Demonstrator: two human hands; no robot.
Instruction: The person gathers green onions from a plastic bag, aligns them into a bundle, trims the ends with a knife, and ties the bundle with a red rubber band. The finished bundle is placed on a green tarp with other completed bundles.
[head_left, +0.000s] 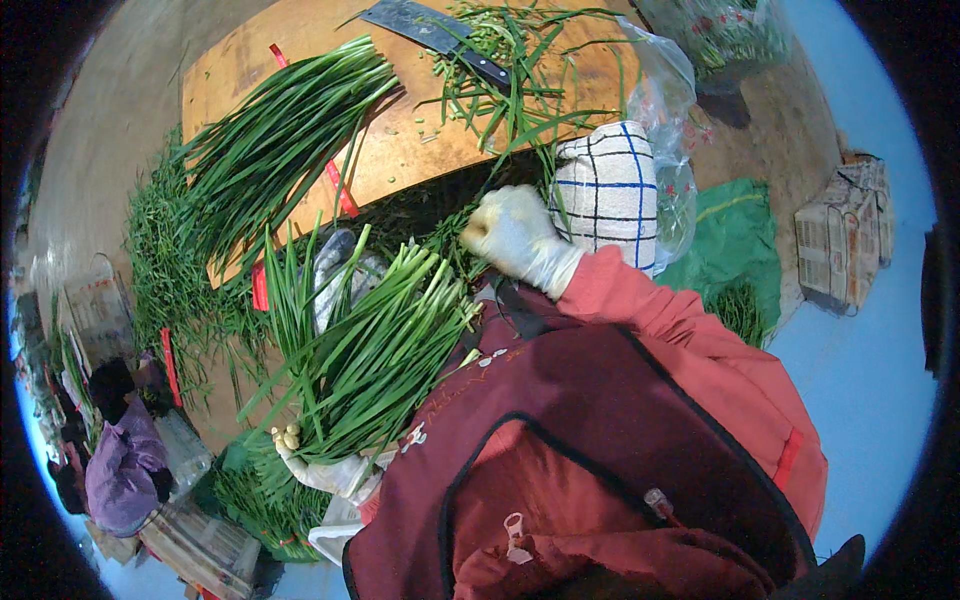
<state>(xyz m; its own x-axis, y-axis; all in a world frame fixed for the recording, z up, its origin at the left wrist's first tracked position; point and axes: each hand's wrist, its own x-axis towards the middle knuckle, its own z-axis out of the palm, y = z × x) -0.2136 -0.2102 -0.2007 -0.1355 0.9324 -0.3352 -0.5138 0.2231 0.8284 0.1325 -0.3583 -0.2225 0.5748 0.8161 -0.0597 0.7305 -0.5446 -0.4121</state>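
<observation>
My left hand (334, 476), in a whitish glove, cradles a loose bunch of garlic chives (382, 352) from below. The pale stem ends point up and right, and the leaves lie against my maroon apron (570, 375). My right hand (517, 232), gloved too, is curled into a fist just below the board's front edge. Dark green leaf scraps lie beside and under it; whether any are in its fingers is hidden. A larger bunch of chives (300, 135) rests across the left side of the wooden board (420, 161), its leaves hanging over the edge.
A cleaver (427, 30) lies among trimmings (517, 97) on the board. Right of my fist are a checked cloth (604, 191), a clear plastic bag (671, 97) and a green sack (739, 225). Cut leaves (172, 255) cover the floor at left. A person in purple (127, 465) is at lower left.
</observation>
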